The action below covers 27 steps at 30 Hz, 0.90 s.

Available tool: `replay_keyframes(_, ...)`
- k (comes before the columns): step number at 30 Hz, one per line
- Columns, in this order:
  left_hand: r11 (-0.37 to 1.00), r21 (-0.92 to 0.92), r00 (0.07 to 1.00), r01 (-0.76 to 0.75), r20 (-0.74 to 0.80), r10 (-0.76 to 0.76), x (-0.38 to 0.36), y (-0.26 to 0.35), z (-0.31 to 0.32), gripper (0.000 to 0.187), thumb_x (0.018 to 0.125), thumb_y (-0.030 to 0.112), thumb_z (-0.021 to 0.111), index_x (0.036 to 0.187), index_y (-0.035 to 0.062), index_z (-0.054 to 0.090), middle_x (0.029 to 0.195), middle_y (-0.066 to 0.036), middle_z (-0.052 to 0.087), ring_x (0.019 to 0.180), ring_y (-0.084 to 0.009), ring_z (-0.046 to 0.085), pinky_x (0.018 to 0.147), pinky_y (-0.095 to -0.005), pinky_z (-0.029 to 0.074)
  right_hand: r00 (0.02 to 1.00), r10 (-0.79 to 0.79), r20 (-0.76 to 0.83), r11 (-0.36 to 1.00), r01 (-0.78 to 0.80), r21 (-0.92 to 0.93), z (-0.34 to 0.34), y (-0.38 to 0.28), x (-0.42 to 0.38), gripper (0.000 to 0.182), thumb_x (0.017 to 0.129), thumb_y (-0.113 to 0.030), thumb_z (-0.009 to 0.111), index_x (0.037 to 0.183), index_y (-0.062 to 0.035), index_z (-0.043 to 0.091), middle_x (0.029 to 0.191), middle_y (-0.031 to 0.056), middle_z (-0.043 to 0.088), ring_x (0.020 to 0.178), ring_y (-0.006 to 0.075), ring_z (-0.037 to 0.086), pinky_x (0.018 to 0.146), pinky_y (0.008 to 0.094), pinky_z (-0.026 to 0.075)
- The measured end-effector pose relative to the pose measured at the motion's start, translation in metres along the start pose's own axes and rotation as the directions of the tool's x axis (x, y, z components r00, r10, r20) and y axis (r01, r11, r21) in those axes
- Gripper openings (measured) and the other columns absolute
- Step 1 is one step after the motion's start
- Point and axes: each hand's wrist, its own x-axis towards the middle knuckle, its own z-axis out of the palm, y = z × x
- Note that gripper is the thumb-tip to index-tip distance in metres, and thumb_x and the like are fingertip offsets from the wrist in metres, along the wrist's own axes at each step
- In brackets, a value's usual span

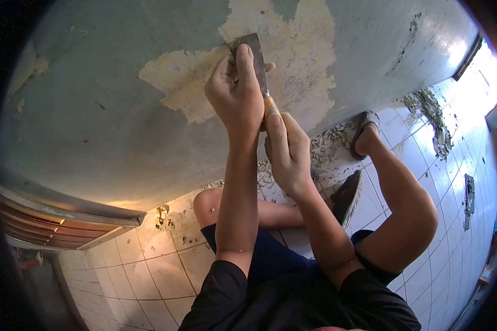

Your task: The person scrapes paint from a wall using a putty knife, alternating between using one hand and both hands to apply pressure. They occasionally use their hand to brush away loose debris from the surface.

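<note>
A putty knife (253, 47) with a broad dark metal blade and a yellowish wooden handle lies against the wall (165, 127). My right hand (289, 149) is wrapped round the handle's lower end. Higher up, my left hand (236, 91) grips the blade, its thumb flat along the metal and a fingertip showing past the far side. The blade's edge meets the border between grey-green paint and a bare cream patch (301, 60). Ragged paint edges surround that patch on both sides.
Paint flakes (334, 146) litter the tiled floor (160, 270) along the wall's foot, with a longer heap of scrapings (437, 124) farther right. My bent legs and a sandal (347, 198) are close below my hands. A slatted wooden panel (55, 223) stands at the left.
</note>
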Motion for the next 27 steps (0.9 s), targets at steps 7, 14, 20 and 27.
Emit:
replay_keyframes(7,0.995,-0.066,0.997,0.08,0.001,-0.08,-0.012,-0.011,-0.017,0.029,0.104,0.024,0.062,0.087,0.0019,0.071,0.077,-0.005,0.07,0.071,-0.0123,0.072,0.053,-0.0211,0.043,0.999,0.025,-0.036,0.999,-0.024,0.024,0.013,0.018,-0.012,0.034,0.113,-0.026,0.044,0.088,-0.0043,0.052,0.068,-0.0079,0.042,0.055,0.0003,0.035,0.048,0.0207,0.03)
replay_keyframes(14,0.995,-0.015,0.995,0.094,0.038,-0.093,-0.011,-0.014,-0.023,0.03,0.103,0.024,0.064,0.082,0.0037,0.07,0.077,-0.006,0.072,0.07,-0.0109,0.071,0.053,-0.0222,0.047,0.99,-0.023,-0.141,0.998,0.03,0.046,0.025,0.011,-0.019,0.032,0.113,-0.022,0.042,0.132,0.0004,0.053,0.076,-0.0047,0.049,0.056,0.0002,0.038,0.05,0.0202,0.032)
replay_keyframes(20,0.993,-0.116,1.0,0.016,-0.007,-0.017,-0.007,-0.011,-0.009,0.033,0.104,0.019,0.063,0.075,0.002,0.063,0.069,-0.006,0.07,0.065,-0.0134,0.073,0.053,-0.0228,0.05,0.995,-0.06,-0.083,0.998,0.058,-0.025,0.013,0.013,-0.011,0.044,0.112,-0.02,0.04,0.152,-0.0019,0.045,0.078,-0.0058,0.051,0.058,-0.0002,0.039,0.052,0.0189,0.033)
replay_keyframes(27,0.991,-0.13,0.999,-0.039,-0.031,0.035,-0.003,-0.013,-0.004,0.033,0.104,0.019,0.063,0.076,0.002,0.063,0.066,-0.004,0.067,0.062,-0.0118,0.07,0.052,-0.0225,0.048,0.991,-0.101,-0.087,0.992,0.094,-0.079,0.011,0.004,-0.005,0.043,0.112,-0.019,0.041,0.15,-0.0021,0.05,0.081,-0.0058,0.054,0.06,-0.0005,0.04,0.053,0.018,0.034)
